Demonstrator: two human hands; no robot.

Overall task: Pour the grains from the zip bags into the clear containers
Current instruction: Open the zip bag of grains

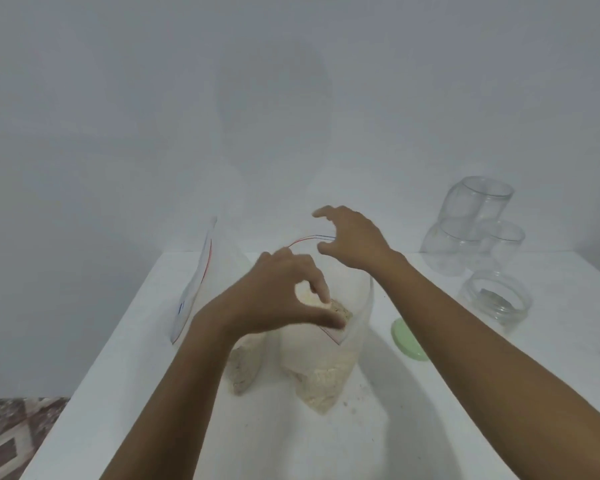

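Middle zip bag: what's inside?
Pale grains fill the bottom of the bag, and more show near its mouth. The left hand, pinching the rim, covers the stretch between them.

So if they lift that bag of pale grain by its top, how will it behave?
Probably floppy: the bag is thin clear film, already creased. Likely bottom-heavy, since the grain sits low, so it should sag. Its open top might spill if tipped.

White table [125, 375], green lid [407, 341] — patterned floor [11, 438]
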